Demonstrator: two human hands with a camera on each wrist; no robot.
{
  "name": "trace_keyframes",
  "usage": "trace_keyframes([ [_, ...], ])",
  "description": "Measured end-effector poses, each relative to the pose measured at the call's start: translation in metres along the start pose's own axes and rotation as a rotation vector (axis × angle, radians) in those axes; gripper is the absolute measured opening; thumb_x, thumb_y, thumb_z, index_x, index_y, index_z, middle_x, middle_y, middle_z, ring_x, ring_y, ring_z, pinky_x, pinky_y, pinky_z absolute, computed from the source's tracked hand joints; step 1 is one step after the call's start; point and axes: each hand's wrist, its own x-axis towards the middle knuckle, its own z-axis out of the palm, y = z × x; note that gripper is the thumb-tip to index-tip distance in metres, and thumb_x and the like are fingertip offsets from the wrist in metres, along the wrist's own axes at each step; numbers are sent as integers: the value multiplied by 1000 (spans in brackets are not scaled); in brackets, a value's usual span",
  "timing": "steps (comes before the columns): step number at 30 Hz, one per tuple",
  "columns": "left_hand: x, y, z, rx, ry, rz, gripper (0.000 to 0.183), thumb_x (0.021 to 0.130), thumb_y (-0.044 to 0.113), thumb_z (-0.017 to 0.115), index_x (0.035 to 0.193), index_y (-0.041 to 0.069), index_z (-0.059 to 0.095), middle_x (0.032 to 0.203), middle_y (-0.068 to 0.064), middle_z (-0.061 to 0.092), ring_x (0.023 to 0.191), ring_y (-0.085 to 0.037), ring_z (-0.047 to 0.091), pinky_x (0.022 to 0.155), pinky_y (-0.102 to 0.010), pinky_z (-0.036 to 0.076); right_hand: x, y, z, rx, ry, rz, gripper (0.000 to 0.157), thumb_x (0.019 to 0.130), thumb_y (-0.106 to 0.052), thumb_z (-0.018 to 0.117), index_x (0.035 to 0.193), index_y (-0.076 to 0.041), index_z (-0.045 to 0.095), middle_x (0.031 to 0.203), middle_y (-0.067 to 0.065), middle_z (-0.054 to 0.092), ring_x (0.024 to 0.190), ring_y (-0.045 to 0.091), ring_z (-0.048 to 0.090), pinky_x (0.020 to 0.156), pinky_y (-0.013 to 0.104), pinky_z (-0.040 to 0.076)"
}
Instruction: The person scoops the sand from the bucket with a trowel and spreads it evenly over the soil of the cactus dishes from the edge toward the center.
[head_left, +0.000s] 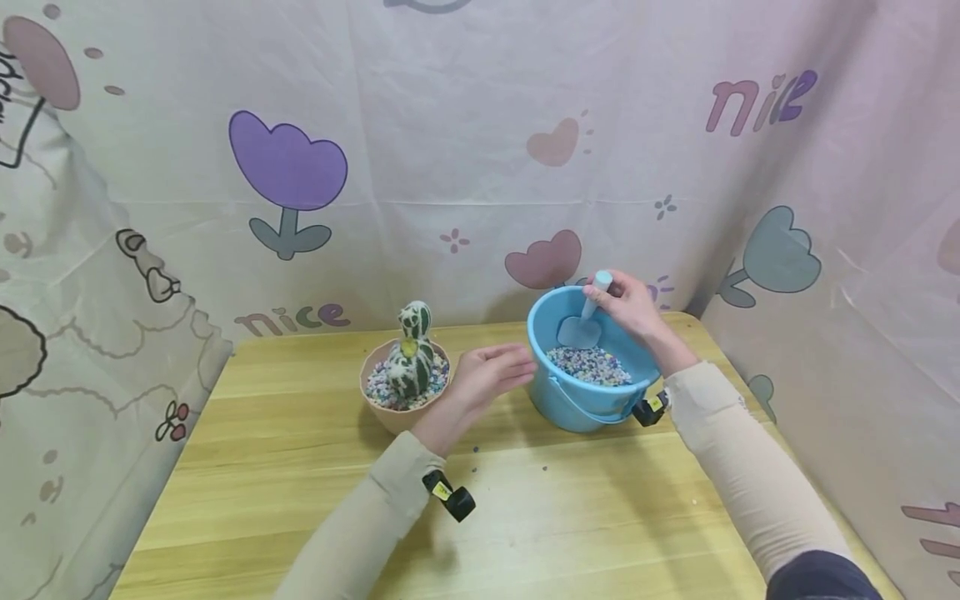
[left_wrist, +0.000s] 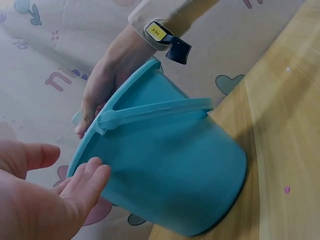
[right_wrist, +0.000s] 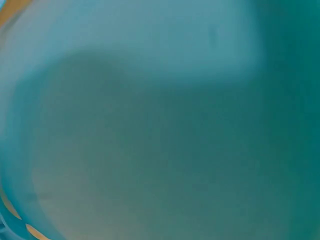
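One shovel (head_left: 579, 332) is gripped by the right hand (head_left: 633, 310); the left hand (head_left: 486, 372) is relaxed; one bucket (head_left: 551, 404), one cactus (head_left: 411, 371) at its nine o'clock; "nice" (head_left: 761, 103) is printed twice.

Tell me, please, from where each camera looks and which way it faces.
Head: on the person's head, faces forward and down at the plant pot, bucket and scoop; the left hand, right hand and sleeves show.
Left wrist: on that wrist, faces the bucket's outside; the left hand is near, the right hand beyond.
Right wrist: on that wrist, faces, very close and blurred, probably the bucket's side; no hand shows.
Head and left wrist share the bucket and both hands.
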Motion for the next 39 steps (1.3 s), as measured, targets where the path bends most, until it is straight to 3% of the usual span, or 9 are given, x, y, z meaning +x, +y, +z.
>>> trace_keyframes([
  [6,4,-3,11,-82,46,3,37,96,-4,72,132,-8,66,112,-25,77,86,-19,80,90,-36,67,1,6,1,-6,-25,-9,42,107,-36,64,132,-3,62,135,23,63,133,41,57,120,65,44],
  [17,7,-7,19,-75,108,20,37,96,-5,72,132,-8,67,127,-31,71,95,-24,81,88,-30,66,7,14,12,-20,-97,-92,35,108,-26,62,126,4,62,126,27,66,124,42,63,114,63,51],
  [21,7,-8,22,-73,122,20,37,96,-3,73,132,-6,68,127,-29,72,93,-22,81,87,-29,66,7,16,12,-22,-90,-76,35,108,-27,62,125,4,62,125,26,65,124,41,62,114,61,51],
  [29,9,-8,24,-58,150,8,42,95,-2,75,136,-3,67,125,-26,73,93,-23,81,85,-29,67,6,14,14,28,-120,-15,41,110,-29,59,134,5,58,137,28,62,138,44,56,121,62,45],
  [39,10,-9,26,-12,154,10,42,94,-1,76,135,-5,67,116,-19,77,85,-15,79,85,-27,67,8,13,13,-2,-121,3,41,113,-30,51,124,9,60,128,32,63,131,46,59,119,61,47],
])
